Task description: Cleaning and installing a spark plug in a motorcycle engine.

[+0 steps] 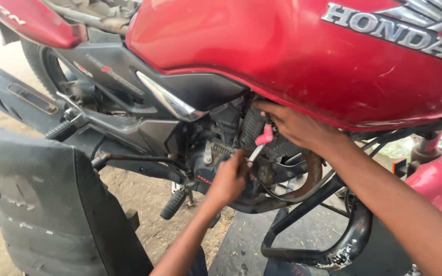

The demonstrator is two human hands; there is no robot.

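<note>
Reaching in under the red fuel tank of a motorcycle, the right hand has its fingers curled at the upper end of a slim tool with a metal shaft and a pink-red grip; the grip sits just beside the fingertips, though whether they pinch it cannot be told. The left hand is closed in a fist around the tool's lower end, down by the engine. The tool's long axis runs on a slant, its lower end toward the lower left at the left fist and its pink end pointing up and to the right, toward the tank's underside. A black crash guard curves below the right forearm, and a ribbed footpeg hangs just left of the left wrist. A detached black seat leans at the near left. The bike stands on bare sandy ground outdoors in daylight, with a dark mat beneath the engine.
</note>
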